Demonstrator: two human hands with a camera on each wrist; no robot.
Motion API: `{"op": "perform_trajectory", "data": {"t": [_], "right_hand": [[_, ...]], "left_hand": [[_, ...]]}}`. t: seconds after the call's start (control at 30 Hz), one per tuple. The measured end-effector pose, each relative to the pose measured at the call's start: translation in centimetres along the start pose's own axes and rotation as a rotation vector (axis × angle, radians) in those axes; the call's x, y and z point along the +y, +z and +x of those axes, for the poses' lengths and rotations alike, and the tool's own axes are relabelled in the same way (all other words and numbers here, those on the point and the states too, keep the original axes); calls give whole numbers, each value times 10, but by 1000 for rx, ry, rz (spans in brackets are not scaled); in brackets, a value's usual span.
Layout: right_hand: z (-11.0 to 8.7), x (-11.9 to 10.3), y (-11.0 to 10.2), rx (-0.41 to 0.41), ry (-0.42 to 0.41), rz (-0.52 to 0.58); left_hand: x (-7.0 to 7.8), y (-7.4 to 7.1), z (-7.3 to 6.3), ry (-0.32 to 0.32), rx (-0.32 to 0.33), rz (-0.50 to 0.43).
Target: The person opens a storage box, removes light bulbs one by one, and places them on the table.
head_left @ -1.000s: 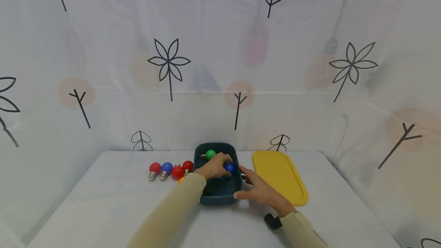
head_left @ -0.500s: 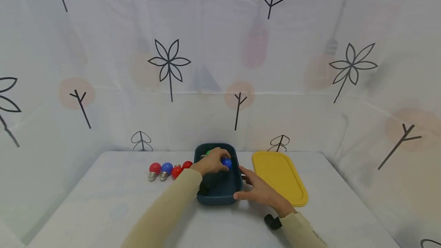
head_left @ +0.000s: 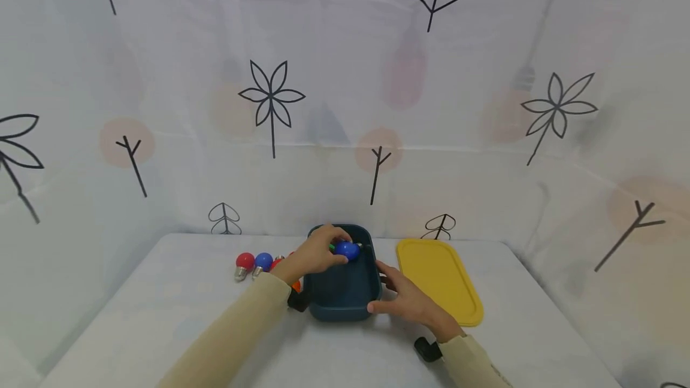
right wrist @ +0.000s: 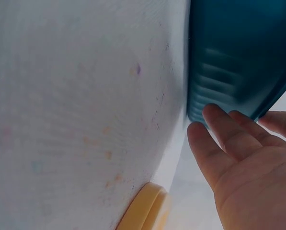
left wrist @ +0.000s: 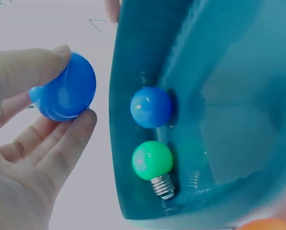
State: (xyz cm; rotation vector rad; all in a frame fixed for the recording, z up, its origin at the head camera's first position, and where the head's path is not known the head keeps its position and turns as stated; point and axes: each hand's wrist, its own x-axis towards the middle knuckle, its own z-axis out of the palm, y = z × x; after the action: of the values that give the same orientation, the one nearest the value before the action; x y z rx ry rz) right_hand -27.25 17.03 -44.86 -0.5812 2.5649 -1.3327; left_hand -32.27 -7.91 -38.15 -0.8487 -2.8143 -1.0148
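Observation:
My left hand (head_left: 315, 251) pinches a blue light bulb (left wrist: 68, 88) between thumb and fingertips, over the far part of the dark teal bin (head_left: 345, 315). Inside the bin, the left wrist view shows a second blue bulb (left wrist: 151, 107) beside a green bulb (left wrist: 153, 160) with a metal screw base. In the head view the hand covers most of the green one. My right hand (head_left: 406, 298) is at the bin's right side, fingers spread and thumb near the front corner. Its fingertips are against or very close to the bin's wall (right wrist: 224, 72).
Left of the bin lie more bulbs on the white table: a red bulb (head_left: 245, 260), a blue bulb (head_left: 263, 260), and red and orange ones partly hidden by my left arm. A yellow lid (head_left: 439, 283) lies to the right, behind my right hand.
My left hand has drawn leftward and slightly toward the back of the bin, with the blue bulb in its grasp. My right hand has stayed at the bin's side.

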Motion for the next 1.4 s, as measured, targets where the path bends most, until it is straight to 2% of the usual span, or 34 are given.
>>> {"op": "perform_trajectory", "data": {"t": [0.33,0.43,0.6,0.9,1.03,1.17,1.4], "right_hand": [[0,-1,2,14,7,-3],[-2,-1,1,25,20,-9],[-3,1,0,31,34,-7],[-2,-1,1,28,30,-10],[-2,-3,1,24,36,-7],[-1,-3,0,24,29,-8],[-1,-1,1,19,26,1]], "left_hand": [[-1,-17,-42,39,40,-71],[-4,-20,-53,46,69,-91],[-11,-23,-74,41,133,-70],[-25,-24,-109,-48,237,-33],[-33,-23,-120,-79,253,-86],[-40,-22,-129,-124,260,-138],[-51,-19,-139,-200,288,-135]]}}
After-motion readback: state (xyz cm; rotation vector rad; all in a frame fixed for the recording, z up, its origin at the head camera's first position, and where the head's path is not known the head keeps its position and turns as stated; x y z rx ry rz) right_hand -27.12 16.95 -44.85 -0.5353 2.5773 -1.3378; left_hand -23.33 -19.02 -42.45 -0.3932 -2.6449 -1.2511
